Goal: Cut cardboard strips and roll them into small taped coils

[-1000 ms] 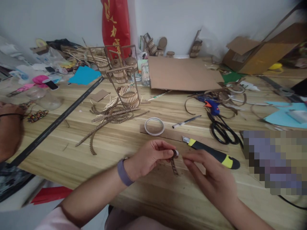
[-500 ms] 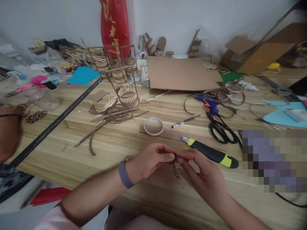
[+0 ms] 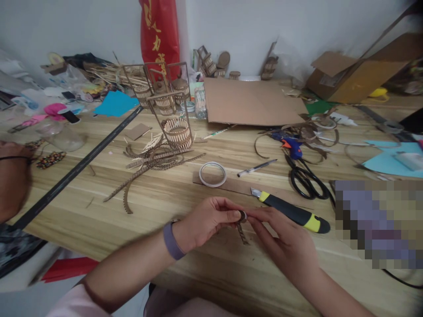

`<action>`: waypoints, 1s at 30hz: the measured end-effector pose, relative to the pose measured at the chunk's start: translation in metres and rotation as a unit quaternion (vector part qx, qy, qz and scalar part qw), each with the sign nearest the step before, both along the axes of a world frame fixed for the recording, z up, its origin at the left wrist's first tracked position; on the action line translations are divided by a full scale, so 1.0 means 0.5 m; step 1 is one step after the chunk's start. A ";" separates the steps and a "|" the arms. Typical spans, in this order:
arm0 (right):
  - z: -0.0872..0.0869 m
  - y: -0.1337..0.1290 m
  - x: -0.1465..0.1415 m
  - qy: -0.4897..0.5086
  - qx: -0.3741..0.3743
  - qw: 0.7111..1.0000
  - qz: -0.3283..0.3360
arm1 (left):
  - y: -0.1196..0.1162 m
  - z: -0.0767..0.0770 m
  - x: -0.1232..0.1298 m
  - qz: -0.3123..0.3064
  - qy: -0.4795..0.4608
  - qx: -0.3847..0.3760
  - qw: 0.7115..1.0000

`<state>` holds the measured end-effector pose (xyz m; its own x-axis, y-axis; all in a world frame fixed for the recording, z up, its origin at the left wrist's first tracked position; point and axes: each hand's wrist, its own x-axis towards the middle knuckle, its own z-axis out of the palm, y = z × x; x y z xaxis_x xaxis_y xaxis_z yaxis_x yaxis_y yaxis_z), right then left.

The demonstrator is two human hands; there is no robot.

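Between my hands is a small coiled brown cardboard strip (image 3: 243, 233), its loose end hanging down. My left hand (image 3: 211, 222) pinches the coil between thumb and fingers. From the right, the fingertips of my right hand (image 3: 280, 233) meet the coil's edge, thumb and index finger close together. Just beyond my hands, a roll of white tape (image 3: 213, 174) and a black and yellow utility knife (image 3: 291, 211) lie on a flat cardboard strip (image 3: 238, 187).
A pen (image 3: 257, 168), black scissors (image 3: 307, 180) and a blue glue gun (image 3: 292, 147) lie beyond. Toothed cardboard strips (image 3: 155, 158) and small stick baskets (image 3: 176, 132) stand left of centre. Another person's arm (image 3: 13, 180) rests at far left.
My right hand has shifted slightly right and its fingertips are a little further from the coil, showing more of its pale edge. My left hand keeps its grip.
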<state>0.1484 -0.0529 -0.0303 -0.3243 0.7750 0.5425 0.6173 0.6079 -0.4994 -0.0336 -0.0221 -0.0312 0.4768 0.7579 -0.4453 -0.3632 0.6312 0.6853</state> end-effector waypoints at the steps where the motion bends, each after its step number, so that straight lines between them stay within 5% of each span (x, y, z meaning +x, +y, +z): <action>1: 0.000 0.001 0.000 -0.005 0.005 1.000 0.004 | 0.000 -0.001 0.000 0.000 0.005 0.005 1.000; 30: -0.009 0.012 0.003 -0.156 0.142 0.977 0.018 | -0.001 -0.011 0.000 0.010 0.041 -0.015 0.999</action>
<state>0.1497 -0.0467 -0.0346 -0.5321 0.5930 0.6044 0.6886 0.7184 -0.0986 -0.0337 -0.0225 -0.0365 0.4233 0.7525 -0.5045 -0.3199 0.6451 0.6939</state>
